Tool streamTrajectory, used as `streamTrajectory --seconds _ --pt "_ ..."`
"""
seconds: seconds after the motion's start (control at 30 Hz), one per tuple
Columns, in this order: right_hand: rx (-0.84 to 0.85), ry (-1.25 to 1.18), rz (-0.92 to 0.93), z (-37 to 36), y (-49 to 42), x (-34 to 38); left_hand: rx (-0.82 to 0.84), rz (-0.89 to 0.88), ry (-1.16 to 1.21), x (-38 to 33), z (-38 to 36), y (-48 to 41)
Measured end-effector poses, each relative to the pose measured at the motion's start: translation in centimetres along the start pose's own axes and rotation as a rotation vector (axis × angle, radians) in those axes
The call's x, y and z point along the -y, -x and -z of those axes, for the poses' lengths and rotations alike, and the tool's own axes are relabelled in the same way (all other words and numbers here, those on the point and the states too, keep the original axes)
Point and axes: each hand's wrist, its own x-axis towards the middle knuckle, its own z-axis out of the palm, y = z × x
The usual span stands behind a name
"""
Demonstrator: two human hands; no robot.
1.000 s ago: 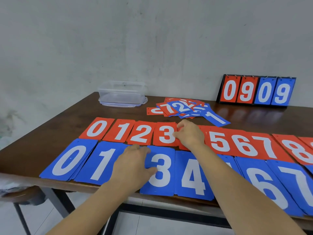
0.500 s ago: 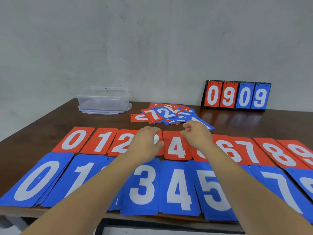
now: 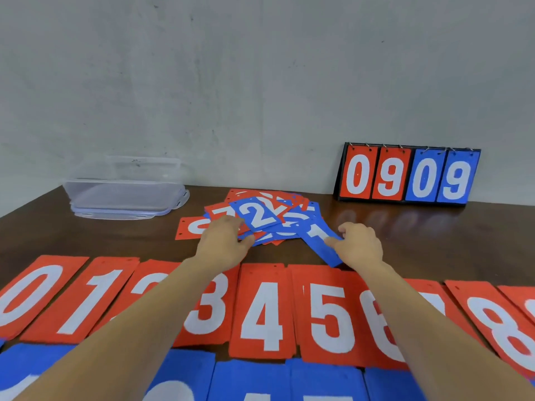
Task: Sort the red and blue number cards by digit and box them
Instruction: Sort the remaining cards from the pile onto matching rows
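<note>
Mid-sort, frame centre: left hand (image 3: pixel 223 246) rests on loose card pile (image 3: pixel 260 217), grip unclear, right hand (image 3: pixel 359 247) pinches blue 1 card (image 3: pixel 317 241); next prob. needs lifting it to blue row (image 3: pixel 252 380) at bottom.

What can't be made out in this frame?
Head view:
- Red 2 card: digit mostly covered by the left forearm.
- Red 7 card: digit covered by the right forearm.
- Blue row: digits cut by the bottom edge.
- Loose pile: lower cards overlapped by the blue 2.
- Left hand: grip hidden by its back.
</note>
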Motion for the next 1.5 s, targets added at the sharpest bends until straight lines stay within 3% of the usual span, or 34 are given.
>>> streamTrajectory --seconds 0.17,0.37,0.5,0.57,0.7,0.8,0.9,1.03,1.2,1.27,1.5 --pt "0.078 0.128 0.055 -0.8 -2.0 -0.6 0.046 -0.011 -0.165 -2.1 -1.9 -3.8" --pt "0.104 0.182 0.069 -1.0 -2.4 -0.3 0.271 -0.073 -0.374 -2.6 -3.5 -4.9" --pt "0.111 0.103 -0.007 -1.0 -2.5 -0.2 0.257 -0.225 -0.253 -1.6 -2.5 -4.2" --pt "0.117 0.028 -0.051 -0.9 -2.5 0.0 0.159 -0.239 -0.118 -0.6 -2.0 -4.0" --pt "0.09 -0.124 -0.11 -0.5 -2.8 0.1 -0.01 -0.02 0.051 -0.5 -1.5 -4.4" --pt "0.093 -0.191 -0.143 -0.7 -3.0 0.1 0.054 0.121 -0.072 -1.5 -2.1 -5.0" --pt "0.096 -0.221 -0.16 -0.9 -3.2 0.0 0.146 0.136 -0.259 -1.9 -3.5 -5.5" --pt "0.103 -0.253 -0.176 -0.9 -3.4 -0.2 0.118 0.104 -0.293 -1.5 -3.6 -6.3" --pt "0.003 -0.518 -0.183 -0.4 -3.1 -0.4 0.038 0.074 -0.273 -1.7 -3.5 -6.1" --pt "-0.034 -0.643 -0.23 0.1 -3.0 -0.3 -0.007 0.049 -0.177 -2.1 -3.4 -5.7" --pt "-0.082 -0.904 -0.29 2.4 -1.1 0.4 -0.056 0.138 0.669 -2.4 -2.1 -5.1"
